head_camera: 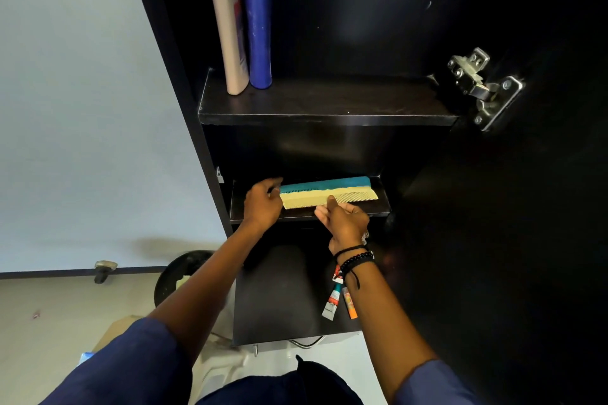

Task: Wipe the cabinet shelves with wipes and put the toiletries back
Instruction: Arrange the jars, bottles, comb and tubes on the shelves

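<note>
A cream comb (329, 199) and a teal comb (324, 183) lie side by side on the middle shelf (381, 204) of the black cabinet. My left hand (261, 204) touches the combs' left end, fingers curled around it. My right hand (343, 219) rests at the cream comb's front edge, thumb on its teeth. On the upper shelf (329, 102) a pink bottle (228, 26) and a blue bottle (258, 20) stand upright at the left. Two small tubes (339, 301) lie on the lower shelf (279, 299) under my right wrist.
The cabinet door (526, 207) stands open at the right, with a metal hinge (483, 89). A round black bin (181, 276) sits on the floor left of the cabinet. A white wall (82, 108) fills the left side.
</note>
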`<act>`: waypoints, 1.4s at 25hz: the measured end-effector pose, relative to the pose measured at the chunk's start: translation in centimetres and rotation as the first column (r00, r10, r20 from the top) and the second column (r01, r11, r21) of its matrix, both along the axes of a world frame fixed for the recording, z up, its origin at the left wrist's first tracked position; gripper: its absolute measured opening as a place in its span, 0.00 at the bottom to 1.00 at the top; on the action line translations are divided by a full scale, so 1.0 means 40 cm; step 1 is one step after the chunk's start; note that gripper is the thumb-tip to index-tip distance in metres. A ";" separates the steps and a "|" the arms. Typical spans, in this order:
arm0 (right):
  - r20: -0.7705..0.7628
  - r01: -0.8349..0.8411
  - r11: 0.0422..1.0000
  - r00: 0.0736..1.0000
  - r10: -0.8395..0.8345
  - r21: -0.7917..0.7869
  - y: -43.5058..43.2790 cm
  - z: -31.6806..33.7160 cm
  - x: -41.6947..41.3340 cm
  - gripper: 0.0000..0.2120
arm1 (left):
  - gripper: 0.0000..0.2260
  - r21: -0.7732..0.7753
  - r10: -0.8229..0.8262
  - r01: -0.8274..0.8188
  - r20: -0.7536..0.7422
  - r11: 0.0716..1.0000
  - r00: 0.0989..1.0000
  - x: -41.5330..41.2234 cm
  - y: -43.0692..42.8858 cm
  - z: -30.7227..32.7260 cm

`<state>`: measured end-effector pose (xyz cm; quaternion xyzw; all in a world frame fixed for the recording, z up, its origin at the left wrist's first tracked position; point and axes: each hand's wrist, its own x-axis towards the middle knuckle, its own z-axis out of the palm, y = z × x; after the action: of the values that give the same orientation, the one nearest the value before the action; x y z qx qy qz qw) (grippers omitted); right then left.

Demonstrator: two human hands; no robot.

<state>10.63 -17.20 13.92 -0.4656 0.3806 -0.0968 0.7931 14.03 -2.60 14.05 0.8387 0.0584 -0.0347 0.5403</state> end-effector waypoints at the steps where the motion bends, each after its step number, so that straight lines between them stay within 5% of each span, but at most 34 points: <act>1: 0.009 -0.001 1.000 1.000 0.001 0.004 -0.001 0.006 0.013 0.14 | 0.15 -0.084 0.007 -0.008 -0.017 0.996 1.000 0.005 -0.002 0.001; 4: 0.025 -0.026 1.000 0.999 0.026 0.017 -0.010 0.016 0.045 0.10 | 0.16 -0.238 0.043 -0.060 -0.076 0.970 0.996 0.011 -0.005 0.005; 8: -0.008 -0.100 0.994 0.995 0.100 -0.032 -0.030 0.003 0.047 0.04 | 0.16 -0.236 0.007 -0.019 -0.053 0.971 0.999 -0.008 -0.012 0.011; 15: 0.029 -0.080 0.990 0.996 0.084 -0.115 -0.035 -0.015 -0.023 0.14 | 0.16 -0.209 -0.043 0.052 0.047 0.977 0.998 -0.059 -0.020 -0.010; 20: 0.001 -0.143 0.937 0.988 0.151 -0.318 -0.061 -0.055 -0.109 0.15 | 0.14 -0.020 -0.011 0.017 0.284 1.000 0.959 -0.144 -0.038 -0.035; 24: -0.199 -0.240 0.807 0.968 0.154 -0.539 -0.104 -0.133 -0.197 0.16 | 0.14 0.096 -0.131 0.101 0.387 0.990 0.913 -0.219 -0.063 -0.084; 29: -0.460 -0.469 0.619 0.868 0.190 -0.630 -0.136 -0.188 -0.306 0.21 | 0.16 0.209 -0.321 0.286 0.160 0.935 0.933 -0.271 -0.098 -0.200; 35: -0.492 -0.483 0.558 0.858 0.148 -0.675 -0.143 -0.232 -0.353 0.24 | 0.21 0.270 -0.447 0.493 -0.216 0.827 0.868 -0.305 -0.156 -0.299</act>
<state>-3.50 -22.93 4.65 -0.8328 0.3540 -0.0126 0.4254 1.82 -8.85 2.09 0.8979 -0.1069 -0.2171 0.3677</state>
